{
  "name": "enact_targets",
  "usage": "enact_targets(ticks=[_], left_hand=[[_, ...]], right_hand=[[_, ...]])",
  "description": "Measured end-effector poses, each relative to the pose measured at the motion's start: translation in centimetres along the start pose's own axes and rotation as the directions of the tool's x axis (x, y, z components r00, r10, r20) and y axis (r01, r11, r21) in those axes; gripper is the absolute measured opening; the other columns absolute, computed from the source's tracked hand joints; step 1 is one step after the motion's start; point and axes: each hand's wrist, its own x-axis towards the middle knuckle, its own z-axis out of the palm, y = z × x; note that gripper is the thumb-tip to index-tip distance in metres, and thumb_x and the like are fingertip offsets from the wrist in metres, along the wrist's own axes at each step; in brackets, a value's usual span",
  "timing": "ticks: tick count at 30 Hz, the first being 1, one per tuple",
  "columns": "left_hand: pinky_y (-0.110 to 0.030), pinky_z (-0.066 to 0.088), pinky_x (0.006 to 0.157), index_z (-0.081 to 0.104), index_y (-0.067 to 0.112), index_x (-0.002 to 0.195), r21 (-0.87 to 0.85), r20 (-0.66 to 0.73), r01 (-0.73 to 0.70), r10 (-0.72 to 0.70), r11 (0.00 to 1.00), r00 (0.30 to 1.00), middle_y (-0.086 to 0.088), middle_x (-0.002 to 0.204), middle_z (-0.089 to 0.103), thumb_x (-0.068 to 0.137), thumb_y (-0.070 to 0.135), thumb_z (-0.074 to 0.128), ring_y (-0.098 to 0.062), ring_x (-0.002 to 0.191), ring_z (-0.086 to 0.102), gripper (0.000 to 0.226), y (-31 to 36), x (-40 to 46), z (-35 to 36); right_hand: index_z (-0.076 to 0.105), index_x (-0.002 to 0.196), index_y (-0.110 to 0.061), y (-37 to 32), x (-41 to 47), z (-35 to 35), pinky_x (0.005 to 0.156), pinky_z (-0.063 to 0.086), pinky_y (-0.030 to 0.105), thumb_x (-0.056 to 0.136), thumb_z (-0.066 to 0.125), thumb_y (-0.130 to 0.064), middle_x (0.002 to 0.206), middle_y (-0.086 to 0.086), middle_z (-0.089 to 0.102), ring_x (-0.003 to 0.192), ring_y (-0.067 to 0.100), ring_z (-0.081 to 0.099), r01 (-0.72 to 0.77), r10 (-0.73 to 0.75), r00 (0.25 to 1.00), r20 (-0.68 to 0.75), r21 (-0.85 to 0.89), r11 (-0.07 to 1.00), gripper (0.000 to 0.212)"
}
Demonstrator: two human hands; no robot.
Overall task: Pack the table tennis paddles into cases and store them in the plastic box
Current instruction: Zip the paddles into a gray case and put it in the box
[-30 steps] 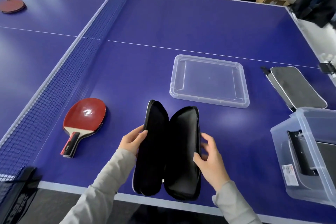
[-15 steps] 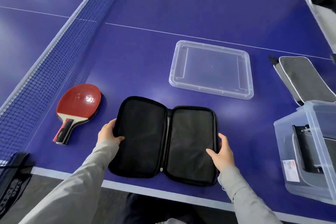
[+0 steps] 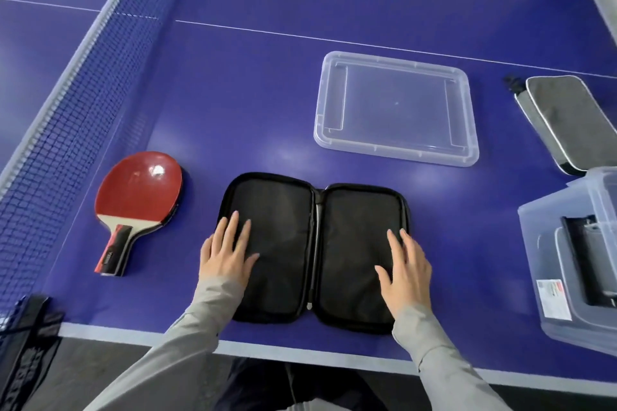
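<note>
So far the black zip case (image 3: pixel 315 252) lies spread open near the edge of the table tennis table (image 3: pixel 267 103), with the left hand (image 3: pixel 227 255) and right hand (image 3: pixel 405 272) pressed flat on its two halves, fingers straight, gripping nothing. The red paddle (image 3: pixel 135 202) lies just left of it, unpacked. One dark case seems already stowed in the clear plastic box (image 3: pixel 577 264) at right; a grey case (image 3: pixel 564 120) and the box lid (image 3: pixel 395 107) wait beyond

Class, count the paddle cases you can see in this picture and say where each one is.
3: an open black case flat under both hands, a closed grey case at the far right, and a dark case inside the plastic box. More may be hidden there.
</note>
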Motion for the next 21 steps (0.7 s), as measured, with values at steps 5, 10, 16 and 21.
enact_targets(ticks=[5, 10, 16, 21], left_hand=[[-0.045, 0.037, 0.106, 0.048, 0.025, 0.138, 0.046, 0.209, -0.099, 0.088, 0.994, 0.974, -0.007, 0.149, 0.038, 0.081, 0.067, 0.038, -0.029, 0.135, 0.041, 0.072, 0.7, -0.6, 0.9], [-0.038, 0.021, 0.115, 0.027, 0.033, 0.147, -0.008, 0.288, -0.08, 0.079, 0.997, 0.954, 0.001, 0.158, 0.013, 0.081, 0.061, 0.055, -0.022, 0.146, 0.017, 0.077, 0.3, -0.1, 0.9], [-0.048, 0.046, 0.093, 0.06, 0.009, 0.126, -0.089, 0.004, 0.043, -0.043, 0.995, 0.999, -0.015, 0.137, 0.052, 0.072, 0.035, 0.078, -0.035, 0.122, 0.054, 0.062, -2.7, 0.2, -2.0], [-0.055, 0.035, 0.098, 0.044, 0.007, 0.138, -0.15, -0.153, 0.385, -0.406, 0.911, 0.901, -0.014, 0.146, 0.04, 0.075, 0.027, 0.078, -0.036, 0.132, 0.04, 0.074, -10.5, -1.1, -4.0]], right_hand=[[0.029, 0.148, -0.027, -1.3, -0.7, 1.4, 0.111, 0.027, 0.04, 0.089, 0.056, -0.045, 0.157, 0.003, 0.02, 0.146, 0.023, 0.017, 0.14, -0.119, 0.962, 0.244, -0.07, 0.988, 0.067], [0.023, 0.149, -0.031, -1.6, -0.5, 1.2, 0.115, 0.024, 0.035, 0.091, 0.05, -0.049, 0.159, -0.001, 0.013, 0.148, 0.019, 0.009, 0.116, -0.079, 0.954, 0.288, -0.114, 0.987, 0.067], [0.026, 0.148, -0.027, -2.7, -0.5, 0.6, 0.112, 0.027, 0.035, 0.09, 0.053, -0.046, 0.158, 0.001, 0.017, 0.147, 0.02, 0.012, 0.08, -0.034, 0.954, 0.297, -0.144, 0.986, 0.067], [0.032, 0.146, -0.022, -3.4, -1.0, 0.4, 0.109, 0.033, 0.038, 0.088, 0.059, -0.042, 0.156, 0.004, 0.024, 0.145, 0.021, 0.02, -0.001, 0.034, 0.96, 0.278, -0.119, 0.993, 0.067]])
